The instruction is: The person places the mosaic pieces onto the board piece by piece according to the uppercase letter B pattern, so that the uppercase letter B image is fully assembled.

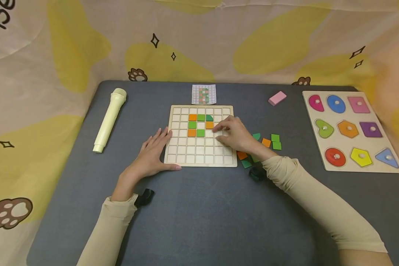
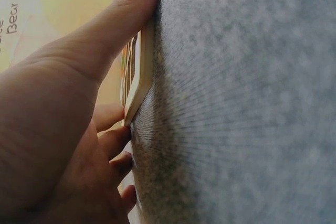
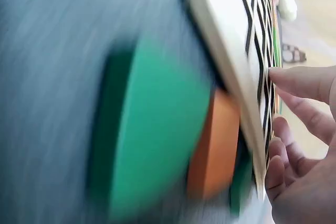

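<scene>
A wooden grid board (image 1: 201, 164) lies mid-table, with orange, green and dark green tiles (image 1: 201, 117) around one bare cell. My left hand (image 1: 149, 157) rests spread at its left side, fingers on the left edge and thumb at the front edge; the left wrist view shows this hand (image 2: 68, 93) against the board's corner (image 2: 139, 85). Over the board's right half, my right hand (image 1: 236, 136) has thumb and index finger apart, just right of the tiles. In the right wrist view that hand (image 3: 304, 135) touches the board (image 3: 231, 51), no piece visible between its fingers.
Loose green and orange tiles (image 1: 266, 142) lie right of the board, partly under the right forearm. A pattern card (image 1: 204, 94) lies behind the board. A pink block (image 1: 277, 98) and shape puzzle (image 1: 347, 143) are at right, a pale microphone-shaped object (image 1: 109, 121) at left.
</scene>
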Available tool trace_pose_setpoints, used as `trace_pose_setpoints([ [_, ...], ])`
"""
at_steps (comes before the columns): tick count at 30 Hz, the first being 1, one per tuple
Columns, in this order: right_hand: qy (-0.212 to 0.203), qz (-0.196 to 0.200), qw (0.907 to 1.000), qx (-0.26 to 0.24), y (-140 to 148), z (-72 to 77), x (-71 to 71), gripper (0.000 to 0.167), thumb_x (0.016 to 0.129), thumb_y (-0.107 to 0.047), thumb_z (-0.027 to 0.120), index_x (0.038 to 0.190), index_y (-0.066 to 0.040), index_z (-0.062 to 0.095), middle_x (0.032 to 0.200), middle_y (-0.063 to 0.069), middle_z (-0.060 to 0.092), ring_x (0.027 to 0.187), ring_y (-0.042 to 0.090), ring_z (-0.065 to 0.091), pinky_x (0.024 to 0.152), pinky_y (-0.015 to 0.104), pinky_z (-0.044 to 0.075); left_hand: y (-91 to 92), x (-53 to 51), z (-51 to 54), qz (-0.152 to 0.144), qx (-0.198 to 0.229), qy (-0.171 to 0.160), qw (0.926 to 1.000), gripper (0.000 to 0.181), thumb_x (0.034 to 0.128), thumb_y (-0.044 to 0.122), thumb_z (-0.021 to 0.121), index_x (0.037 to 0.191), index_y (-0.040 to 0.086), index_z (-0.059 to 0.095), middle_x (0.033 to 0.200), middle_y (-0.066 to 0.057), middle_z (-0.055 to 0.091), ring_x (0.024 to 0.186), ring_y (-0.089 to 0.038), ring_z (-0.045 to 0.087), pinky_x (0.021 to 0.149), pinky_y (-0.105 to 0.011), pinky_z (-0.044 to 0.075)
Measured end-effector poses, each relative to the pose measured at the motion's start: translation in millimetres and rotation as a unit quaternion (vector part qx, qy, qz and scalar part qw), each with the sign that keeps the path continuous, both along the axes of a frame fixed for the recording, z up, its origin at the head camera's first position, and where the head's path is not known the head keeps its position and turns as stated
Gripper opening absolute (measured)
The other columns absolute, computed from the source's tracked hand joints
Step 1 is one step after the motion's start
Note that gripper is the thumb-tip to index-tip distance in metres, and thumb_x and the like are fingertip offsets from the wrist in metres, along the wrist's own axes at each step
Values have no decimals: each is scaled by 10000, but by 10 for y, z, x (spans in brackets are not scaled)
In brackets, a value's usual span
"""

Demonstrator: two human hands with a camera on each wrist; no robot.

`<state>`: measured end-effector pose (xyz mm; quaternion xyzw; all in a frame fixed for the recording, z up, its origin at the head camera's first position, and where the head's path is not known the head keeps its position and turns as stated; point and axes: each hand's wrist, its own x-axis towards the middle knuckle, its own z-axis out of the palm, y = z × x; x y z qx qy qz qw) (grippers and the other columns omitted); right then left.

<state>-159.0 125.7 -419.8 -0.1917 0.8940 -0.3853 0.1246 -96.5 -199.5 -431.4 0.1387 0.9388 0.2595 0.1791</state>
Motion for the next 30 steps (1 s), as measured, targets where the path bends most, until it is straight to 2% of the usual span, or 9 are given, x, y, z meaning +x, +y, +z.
trace_pose_setpoints([
  [5,-264,63,9995,177,323,20,-11,254,993,-96,741,1243,-53,730,1324,203,532,1205,369,383,1006,523,310,-11,4,-3,1,19,-2,10000,1266,814,539,898,1727,155,110,1811,-49,8,1681,-314,-39,1308,-645,12],
  [9,-410,227,9983,337,567,31,-29,312,998,-117,744,1300,-63,690,1357,196,549,1246,370,403,1049,538,321,-11,3,-7,-7,15,10,10000,1270,810,542,900,1727,156,110,1811,-46,9,1681,-312,-37,1309,-642,15],
  [14,-375,255,9974,563,815,54,-32,375,970,-103,777,1326,-37,679,1305,213,601,1228,382,449,1045,537,378,-13,-3,-8,-15,13,16,10000,1265,816,549,893,1727,155,108,1811,-46,7,1681,-316,-35,1307,-646,18],
  [19,-362,205,9972,618,965,90,-5,355,955,-53,779,1300,-29,699,1239,215,602,1179,373,490,1031,530,409,-15,4,8,10,14,-6,10000,1266,815,537,898,1726,151,110,1810,-53,9,1680,-320,-35,1305,-649,17],
  [24,-238,33,9971,720,1019,103,9,328,932,-54,811,1240,-15,708,1098,179,611,1015,320,559,904,438,461,-8,-3,10,-17,9,1,10000,1260,821,549,889,1726,148,109,1810,-54,5,1680,-327,-29,1303,-654,21],
  [30,-182,-208,9965,789,1030,102,15,299,905,-83,851,1165,-8,726,992,155,609,858,258,545,721,283,428,5,-2,15,4,-12,-14,10000,1265,815,540,898,1726,147,113,1810,-62,15,1680,-326,-29,1302,-655,21],
])
